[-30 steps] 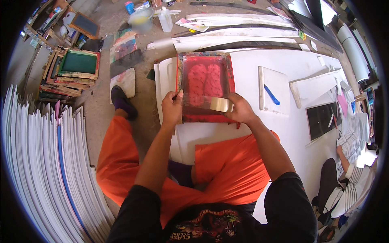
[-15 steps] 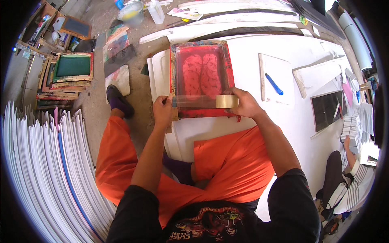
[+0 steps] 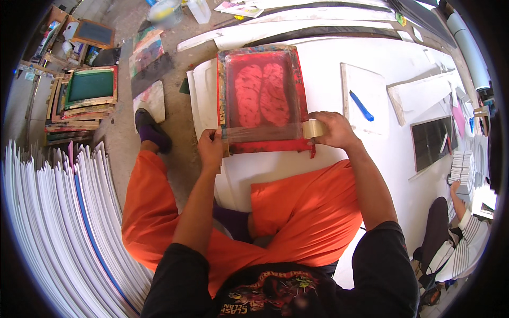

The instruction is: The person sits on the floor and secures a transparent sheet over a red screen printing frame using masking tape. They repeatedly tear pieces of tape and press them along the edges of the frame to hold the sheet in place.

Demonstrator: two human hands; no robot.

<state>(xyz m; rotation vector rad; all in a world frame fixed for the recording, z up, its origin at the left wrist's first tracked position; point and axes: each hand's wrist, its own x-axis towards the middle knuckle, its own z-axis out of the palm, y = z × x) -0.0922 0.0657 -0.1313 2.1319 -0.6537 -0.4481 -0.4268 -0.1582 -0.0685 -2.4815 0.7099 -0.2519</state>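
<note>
A screen-printing frame (image 3: pixel 299 79) with red-stained edges lies in front of me, two pink sole-shaped patches (image 3: pixel 273 95) showing in its mesh. Clear packing tape (image 3: pixel 260 132) stretches across the frame's near end. At the left edge my left hand (image 3: pixel 211 150) is closed, fingers pinched on the tape's free end. My right hand (image 3: pixel 336 130) grips the tan tape roll (image 3: pixel 314 129) just beyond the frame's right edge. Whether the strip is stuck down along its whole length, I cannot tell.
A blue cutter (image 3: pixel 361 106) lies on a pale board (image 3: pixel 374 87) to the right. Upright white sheets (image 3: pixel 58 212) crowd the near left, below stacked frames (image 3: pixel 93 85). At far right sits another person (image 3: pixel 466 238); long white strips (image 3: pixel 297 32) lie beyond the frame.
My right hand has moved right with the tape roll, from over the frame to past its right edge, and the strip is longer. The left hand stays at the left edge.
</note>
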